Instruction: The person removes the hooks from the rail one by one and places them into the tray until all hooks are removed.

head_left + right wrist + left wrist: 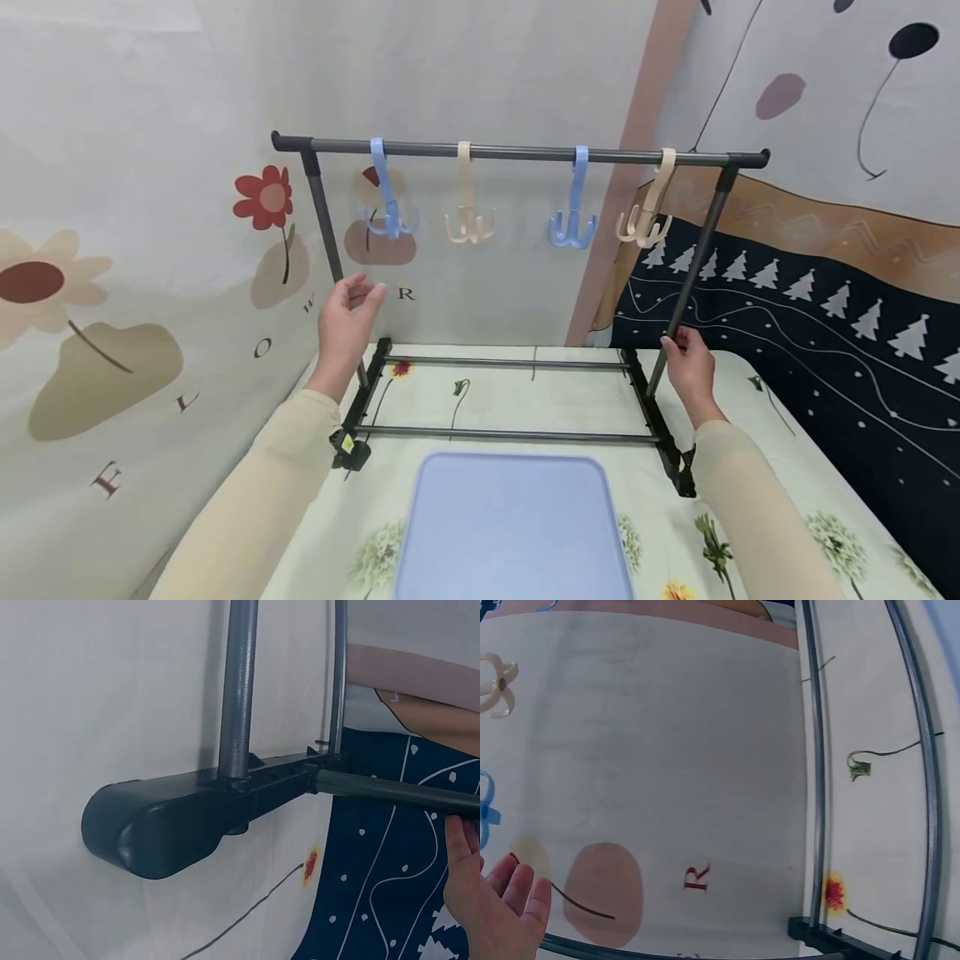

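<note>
A dark grey metal rack stands on the table, its top bar (517, 153) carrying two blue and two beige multi-prong hooks, such as the blue hook (573, 204) and the beige hook (468, 204). My left hand (347, 325) is beside the left post (321, 217), overlapping it in the head view, with fingers loosely bent and nothing held. On the other side, my right hand (692, 371) pinches the lower part of the right post (705, 242) between thumb and fingers. The right wrist view catches its fingertips (456, 838) against that post, above the black foot (172, 825).
A light blue tray (513, 533) lies in front of the rack on a flower-print tablecloth (495, 392). Two crossbars, including the front crossbar (502, 434), join the rack's feet. Behind and left hangs a printed curtain (150, 208); a dark tree-patterned cloth (810, 350) is at right.
</note>
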Demonstrator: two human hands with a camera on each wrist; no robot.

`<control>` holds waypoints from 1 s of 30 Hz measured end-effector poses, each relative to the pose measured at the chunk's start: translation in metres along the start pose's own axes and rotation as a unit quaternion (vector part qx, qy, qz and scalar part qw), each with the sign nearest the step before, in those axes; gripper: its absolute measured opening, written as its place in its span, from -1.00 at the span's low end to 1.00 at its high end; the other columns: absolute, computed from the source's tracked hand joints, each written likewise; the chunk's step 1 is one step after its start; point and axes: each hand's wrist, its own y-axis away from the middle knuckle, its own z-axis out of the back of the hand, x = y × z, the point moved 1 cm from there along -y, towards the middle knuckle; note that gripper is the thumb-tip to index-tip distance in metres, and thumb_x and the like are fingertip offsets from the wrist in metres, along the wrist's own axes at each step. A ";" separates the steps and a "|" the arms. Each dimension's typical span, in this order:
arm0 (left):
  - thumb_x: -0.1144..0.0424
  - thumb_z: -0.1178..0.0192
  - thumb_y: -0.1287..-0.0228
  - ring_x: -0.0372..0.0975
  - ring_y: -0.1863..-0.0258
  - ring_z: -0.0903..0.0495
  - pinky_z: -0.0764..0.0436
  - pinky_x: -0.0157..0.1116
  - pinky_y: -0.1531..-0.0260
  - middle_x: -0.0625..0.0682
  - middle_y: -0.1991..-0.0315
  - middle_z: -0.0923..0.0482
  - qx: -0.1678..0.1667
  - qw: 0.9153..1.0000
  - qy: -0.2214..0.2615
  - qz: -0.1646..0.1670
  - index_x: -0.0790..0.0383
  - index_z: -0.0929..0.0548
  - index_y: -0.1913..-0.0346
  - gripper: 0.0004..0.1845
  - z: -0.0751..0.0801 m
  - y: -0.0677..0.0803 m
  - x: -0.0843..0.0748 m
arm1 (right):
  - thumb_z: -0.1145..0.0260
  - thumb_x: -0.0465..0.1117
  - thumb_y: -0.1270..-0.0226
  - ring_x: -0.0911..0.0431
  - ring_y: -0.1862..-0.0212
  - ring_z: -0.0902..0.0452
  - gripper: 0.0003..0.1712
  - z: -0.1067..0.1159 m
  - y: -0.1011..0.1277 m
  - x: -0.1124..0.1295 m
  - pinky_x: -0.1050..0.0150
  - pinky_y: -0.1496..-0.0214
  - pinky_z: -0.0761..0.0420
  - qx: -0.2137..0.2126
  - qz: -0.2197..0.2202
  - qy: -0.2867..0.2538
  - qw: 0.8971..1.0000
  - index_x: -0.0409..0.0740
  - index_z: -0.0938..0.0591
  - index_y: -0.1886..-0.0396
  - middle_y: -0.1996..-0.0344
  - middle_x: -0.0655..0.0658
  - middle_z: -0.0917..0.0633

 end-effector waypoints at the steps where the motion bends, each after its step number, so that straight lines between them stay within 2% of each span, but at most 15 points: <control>1: -0.17 -0.13 -0.41 -0.14 -0.25 -0.44 -0.41 -0.10 -0.23 0.10 -0.21 -0.50 -0.005 1.000 -0.001 -0.005 0.20 -0.35 -0.40 -0.31 0.000 -0.002 -0.003 | -0.09 -0.09 -0.58 -0.21 -0.18 -0.47 -0.54 0.000 0.000 -0.001 -0.08 -0.24 -0.42 -0.001 0.001 0.002 1.000 -0.34 -0.41 -0.26 -0.16 -0.37 -0.55; 9: -0.12 -0.20 -0.38 -0.22 -0.16 -0.48 -0.44 -0.23 -0.13 0.03 -0.13 -0.55 -0.052 0.998 0.008 -0.029 0.16 -0.43 -0.34 -0.38 0.009 -0.024 -0.040 | -0.07 -0.05 -0.59 -0.20 -0.19 -0.46 -0.51 -0.001 0.000 -0.001 -0.08 -0.24 -0.44 0.002 -0.002 0.001 1.000 -0.33 -0.40 -0.27 -0.17 -0.36 -0.55; 16: -0.11 -0.21 -0.36 -0.25 -0.15 -0.48 -0.45 -0.26 -0.14 0.02 -0.12 -0.54 -0.053 0.997 0.031 -0.042 0.13 -0.42 -0.35 -0.39 0.015 -0.038 -0.067 | -0.06 -0.05 -0.59 -0.21 -0.17 -0.45 -0.50 -0.001 0.000 -0.001 -0.08 -0.22 -0.44 0.005 -0.009 0.003 1.000 -0.33 -0.39 -0.29 -0.17 -0.36 -0.54; 23: -0.06 -0.23 -0.37 -0.23 -0.16 -0.50 -0.50 -0.28 -0.14 0.04 -0.15 -0.54 -0.058 0.997 0.045 -0.038 0.08 -0.43 -0.34 -0.43 0.013 -0.049 -0.084 | -0.05 -0.06 -0.60 -0.19 -0.19 -0.46 -0.49 0.000 0.002 0.000 -0.06 -0.24 -0.44 0.007 -0.010 0.000 1.000 -0.35 -0.37 -0.29 -0.19 -0.37 -0.53; 30: -0.01 -0.25 -0.36 -0.23 -0.13 -0.53 -0.45 -0.34 -0.18 0.05 -0.12 -0.55 -0.076 0.995 0.055 -0.030 0.09 -0.47 -0.31 -0.47 0.008 -0.062 -0.099 | -0.04 -0.06 -0.60 -0.20 -0.19 -0.46 -0.49 0.000 0.002 0.002 -0.06 -0.24 -0.44 0.008 -0.012 0.000 1.000 -0.36 -0.37 -0.29 -0.19 -0.39 -0.52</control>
